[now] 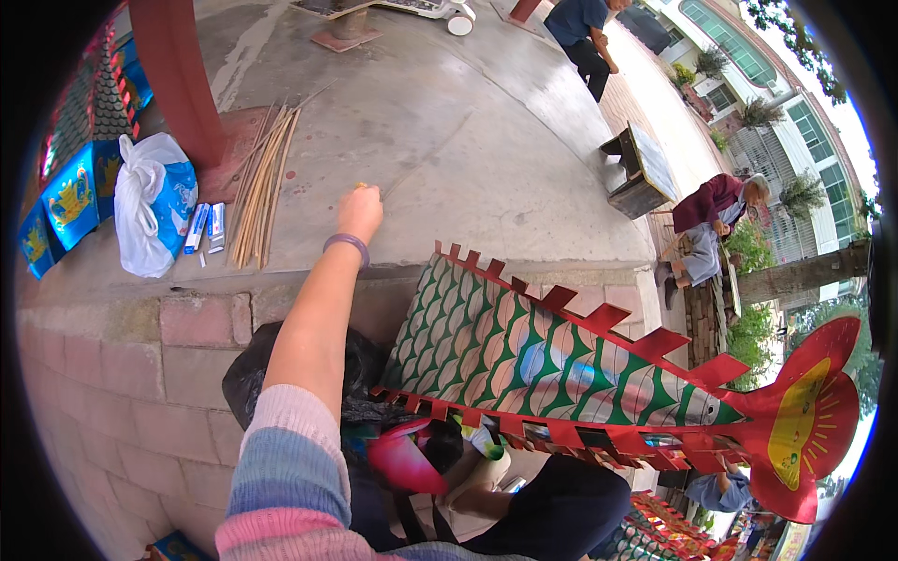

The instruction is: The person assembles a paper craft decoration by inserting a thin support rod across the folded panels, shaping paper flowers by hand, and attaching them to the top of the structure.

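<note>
My left hand [360,212], with a purple bangle [346,245] on its wrist, is a fist held out over the concrete floor. A faint thin stick [429,156] runs from it up to the right. A yellow bit shows at the knuckles, too small to identify. Right of my arm lies a large fish-shaped figure with a scale-patterned green and silver body [533,350], red tabbed edges and a red tail [807,421] with a yellow patch. A pink piece [410,456] and a black plastic bag [256,365] are partly hidden beside it. My right hand is out of view.
A bundle of thin wooden sticks [266,189], small boxes [198,228] and a tied plastic bag [151,203] lie near a red post [172,77]. A raised concrete edge [210,280] crosses below. Two people [712,210] [579,35] sit beyond a dark box-like stool [638,172].
</note>
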`<state>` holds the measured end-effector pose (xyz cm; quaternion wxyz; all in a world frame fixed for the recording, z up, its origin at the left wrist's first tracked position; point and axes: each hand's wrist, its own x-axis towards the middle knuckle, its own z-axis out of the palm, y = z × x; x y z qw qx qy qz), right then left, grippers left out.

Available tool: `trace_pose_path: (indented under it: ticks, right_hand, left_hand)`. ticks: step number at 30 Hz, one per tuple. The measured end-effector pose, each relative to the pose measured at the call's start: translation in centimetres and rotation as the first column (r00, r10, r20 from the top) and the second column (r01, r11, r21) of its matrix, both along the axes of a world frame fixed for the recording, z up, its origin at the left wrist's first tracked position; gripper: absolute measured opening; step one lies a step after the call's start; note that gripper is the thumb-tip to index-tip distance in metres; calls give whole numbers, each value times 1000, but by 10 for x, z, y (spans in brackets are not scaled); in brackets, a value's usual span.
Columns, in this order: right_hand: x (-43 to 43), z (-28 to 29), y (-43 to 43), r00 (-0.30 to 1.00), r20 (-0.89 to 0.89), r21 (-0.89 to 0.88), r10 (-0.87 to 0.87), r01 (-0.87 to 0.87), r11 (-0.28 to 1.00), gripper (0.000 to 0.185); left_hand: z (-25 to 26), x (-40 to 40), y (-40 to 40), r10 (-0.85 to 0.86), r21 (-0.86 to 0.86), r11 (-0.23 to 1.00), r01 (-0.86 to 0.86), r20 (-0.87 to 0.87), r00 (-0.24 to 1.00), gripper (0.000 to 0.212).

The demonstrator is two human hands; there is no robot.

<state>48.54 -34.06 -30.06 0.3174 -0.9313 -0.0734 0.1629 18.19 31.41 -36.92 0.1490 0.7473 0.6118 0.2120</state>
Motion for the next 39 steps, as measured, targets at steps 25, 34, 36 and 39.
trace_pose_path:
  ticks: [25, 34, 36, 39]
  right_hand:
    - [4, 9, -17, 999, 8, 144, 34, -35, 989, 24]
    - [-36, 102, -18, 766, 613, 286, 192, -442, 850, 16]
    - [-82, 170, 7, 722, 641, 347, 260, -575, 741, 17]
    - [-125, 238, 56, 705, 532, 602, 469, -704, 376, 30]
  left_hand:
    - [50, -92, -46, 289, -360, 904, 228, 911, 294, 21]
    - [242, -170, -290, -5, 87, 932, 351, 974, -228, 16]
    - [269, -144, -336, -61, 225, 825, 518, 948, -314, 15]
    - [284, -89, -407, 46, 288, 536, 793, 929, -368, 15]
